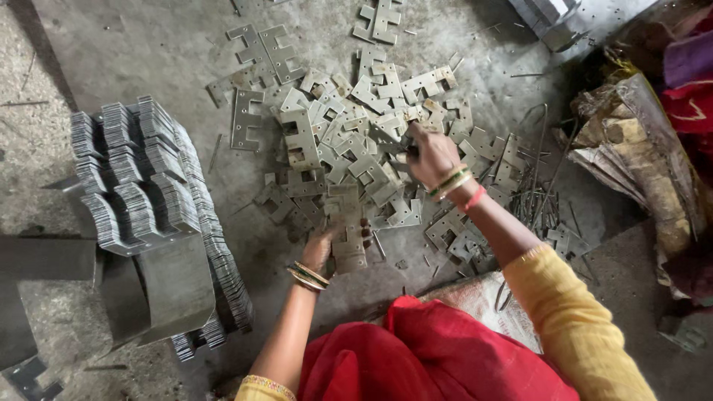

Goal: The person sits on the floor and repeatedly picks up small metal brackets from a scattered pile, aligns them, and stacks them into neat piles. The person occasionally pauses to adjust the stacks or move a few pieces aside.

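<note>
Holding the small stack of metal plates (349,241) snug in the curled left hand (321,249) near the floor's (134,44) front edge, pinching one plate from the pile (371,141) with closed right hand (429,152), lifting flat.

metal plates (349,148): dull grey
stacked plates (141,178): darker grey
floor (148,52): grey
sleeve (572,319): mustard yellow
cloth (431,356): red
bangles (449,182): green and gold

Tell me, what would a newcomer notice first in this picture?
First, the heap of flat grey metal plates spread on the floor at the centre. The right hand reaches into it, and the left hand holds a small stack of plates. At the left stands a big fanned stack of plates.
</note>
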